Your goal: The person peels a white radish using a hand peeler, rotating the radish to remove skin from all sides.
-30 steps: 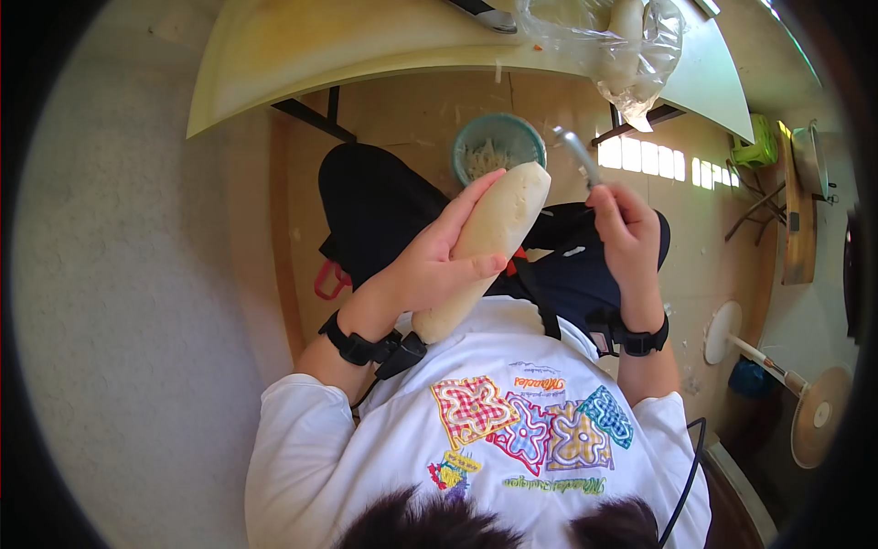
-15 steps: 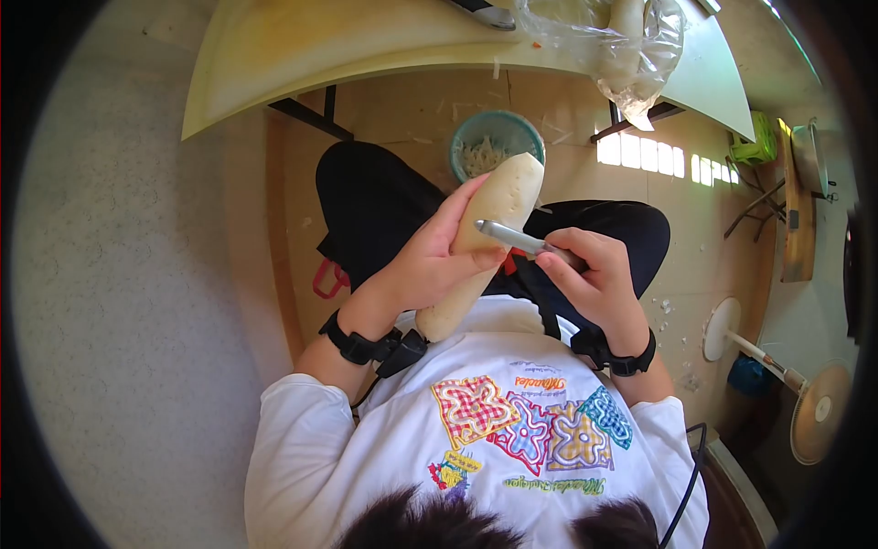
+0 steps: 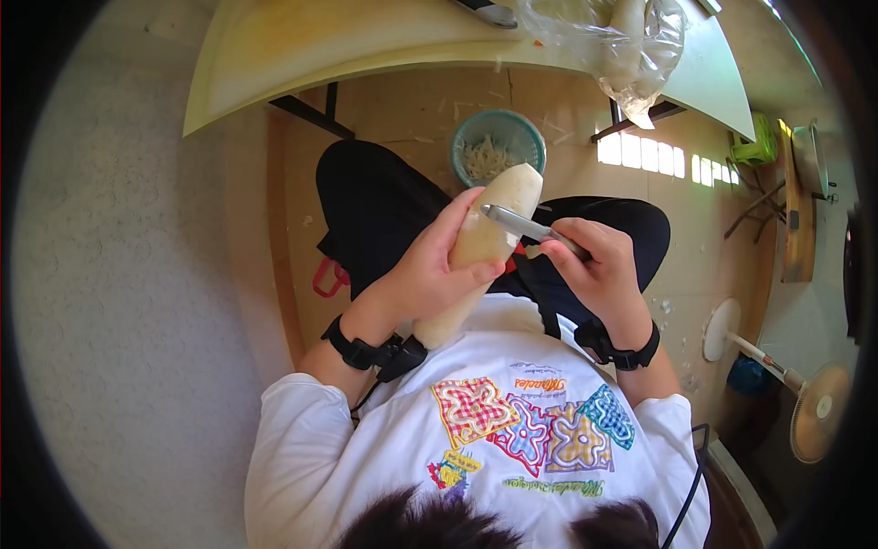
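Note:
A long white radish [image 3: 515, 189] slants across my lap, its lower end against the white shirt. My left hand [image 3: 430, 265] is wrapped round its middle from the left side. In my right hand [image 3: 594, 265] is a silver peeler [image 3: 519, 222], its head lying against the upper part of the radish. A thin strip of peel hangs near my right fingers. Just beyond the radish's far end, a teal basket [image 3: 538, 137] on the floor holds pale peel strips [image 3: 485, 157].
Ahead stands a pale table [image 3: 366, 46] with a knife [image 3: 494, 13] and a clear plastic bag [image 3: 640, 55] of more radishes. Peel scraps lie on the tiled floor [image 3: 412, 114]. To the right are a standing fan [image 3: 819, 412] and a green stool [image 3: 754, 137].
The radish has lowered slightly toward me, and its surface looks smoother and whiter near the peeler. The peeler has shifted a little right and up, with a peel strip now by my right fingers.

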`<state>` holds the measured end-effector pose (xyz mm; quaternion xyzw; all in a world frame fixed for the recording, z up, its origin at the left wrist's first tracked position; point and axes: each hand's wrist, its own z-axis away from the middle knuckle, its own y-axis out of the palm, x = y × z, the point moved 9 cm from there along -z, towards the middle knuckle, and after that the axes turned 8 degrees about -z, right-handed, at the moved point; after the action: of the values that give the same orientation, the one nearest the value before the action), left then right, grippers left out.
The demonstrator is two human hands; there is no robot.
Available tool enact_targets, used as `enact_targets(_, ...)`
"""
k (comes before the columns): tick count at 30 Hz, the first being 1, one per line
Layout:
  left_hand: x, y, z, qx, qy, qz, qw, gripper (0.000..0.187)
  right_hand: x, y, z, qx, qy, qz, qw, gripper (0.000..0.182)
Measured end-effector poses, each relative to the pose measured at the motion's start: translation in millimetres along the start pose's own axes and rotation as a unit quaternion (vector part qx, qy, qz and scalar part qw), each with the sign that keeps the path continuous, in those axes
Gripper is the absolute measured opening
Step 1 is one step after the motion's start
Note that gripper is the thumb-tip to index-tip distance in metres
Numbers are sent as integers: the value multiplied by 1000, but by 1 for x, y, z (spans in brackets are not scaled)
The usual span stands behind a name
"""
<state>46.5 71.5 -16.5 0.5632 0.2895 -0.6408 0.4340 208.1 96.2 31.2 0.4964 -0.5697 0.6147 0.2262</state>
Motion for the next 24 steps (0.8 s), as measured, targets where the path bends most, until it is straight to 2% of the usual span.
enact_targets(5,-9,-6,1,-8,24,-10,1000,75,-1,4,-1,-5,8,-16,1000,21)
enact_targets(11,2,-7,3,-15,12,-3,1000,77,0,1,2,-26,-12,-10,1000,21)
enact_targets(13,-4,-4,3,10,22,16,1000,77,-5,-4,3,-50,6,-3,999,20)
enact_targets(15,-6,2,7,33,29,34,998,77,-46,-35,0,-125,104,59,985,22)
enact_targets(16,-8,8,13,51,40,24,998,77,-75,-50,5,-164,154,35,974,25)
enact_targets(18,-6,7,16,58,47,-17,997,77,-96,-63,10,-179,172,-49,968,27)
enact_targets(24,0,-3,3,24,12,14,1000,79,-72,-36,16,-141,178,-152,962,24)
